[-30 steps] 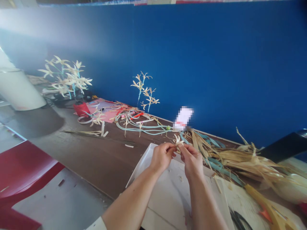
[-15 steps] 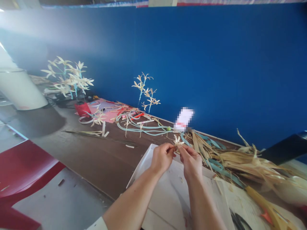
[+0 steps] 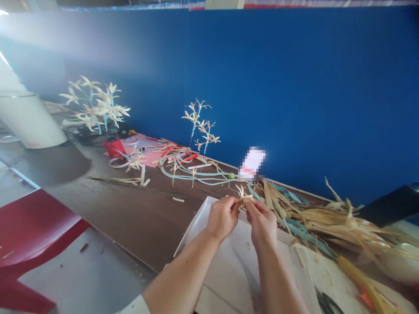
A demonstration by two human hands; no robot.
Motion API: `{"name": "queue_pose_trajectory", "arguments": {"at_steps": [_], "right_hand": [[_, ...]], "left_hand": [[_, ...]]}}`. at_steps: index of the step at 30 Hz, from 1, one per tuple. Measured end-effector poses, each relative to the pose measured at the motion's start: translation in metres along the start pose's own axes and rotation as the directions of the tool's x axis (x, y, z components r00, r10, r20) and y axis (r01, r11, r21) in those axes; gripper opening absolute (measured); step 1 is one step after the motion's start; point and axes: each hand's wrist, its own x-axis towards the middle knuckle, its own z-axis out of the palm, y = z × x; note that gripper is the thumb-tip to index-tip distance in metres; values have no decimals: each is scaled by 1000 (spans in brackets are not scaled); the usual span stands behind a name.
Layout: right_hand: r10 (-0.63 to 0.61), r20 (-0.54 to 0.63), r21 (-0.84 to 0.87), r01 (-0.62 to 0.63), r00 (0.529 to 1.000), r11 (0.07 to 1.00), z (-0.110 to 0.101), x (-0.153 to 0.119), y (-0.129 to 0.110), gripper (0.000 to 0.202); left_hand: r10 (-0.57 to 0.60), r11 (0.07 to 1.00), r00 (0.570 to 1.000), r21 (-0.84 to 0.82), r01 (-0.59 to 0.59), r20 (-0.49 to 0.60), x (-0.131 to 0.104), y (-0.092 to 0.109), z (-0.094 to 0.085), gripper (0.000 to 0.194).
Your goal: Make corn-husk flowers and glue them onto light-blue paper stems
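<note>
Between the fingertips of both hands is a small cream flower [image 3: 241, 192] with thin pointed petals, apparently of dried husk. My left hand [image 3: 224, 214] pinches it from the left, and my right hand [image 3: 263, 220] pinches it from the right; the fingers nearly meet and hide its base. Both hands are over the far end of a shallow white tray [image 3: 193, 224]. Dried husks [image 3: 334, 218] and pale green strips [image 3: 296, 227] lie just right of my right hand.
A red pot [image 3: 114, 148] of similar flowers [image 3: 104, 107] stands at the left, near a white bucket [image 3: 34, 122]. Two flower sprigs [image 3: 203, 126] stand against the blue panel [image 3: 294, 87]. Green tubing [image 3: 209, 179] lies behind the tray. A yellow glue gun [image 3: 363, 279] rests at the lower right.
The petals of the flower have tilted slightly left between my fingers. Both hands keep their pinch, and the whole view has shifted a little.
</note>
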Motion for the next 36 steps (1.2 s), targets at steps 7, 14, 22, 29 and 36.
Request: {"name": "queue_pose_trajectory", "arguments": {"at_steps": [7, 14, 22, 29, 36], "right_hand": [[-9, -9, -48, 8, 1000, 999, 1, -1, -1, 30], [-45, 10, -65, 46, 999, 997, 0, 1, 5, 30], [-127, 30, -124, 130, 991, 984, -1, 0, 9, 37], [-129, 73, -113, 137, 989, 984, 0, -1, 8, 37], [-185, 85, -150, 196, 979, 969, 1, -2, 6, 40]], "left_hand": [[46, 997, 999, 64, -46, -3, 0, -1, 0, 18], [67, 991, 998, 113, -65, -11, -1, 0, -1, 20], [75, 991, 995, 119, -67, -62, 0, 3, -3, 21], [100, 991, 991, 97, -92, -83, 0, 3, -4, 22], [152, 982, 985, 126, -141, -83, -1, -3, 0, 21]]}}
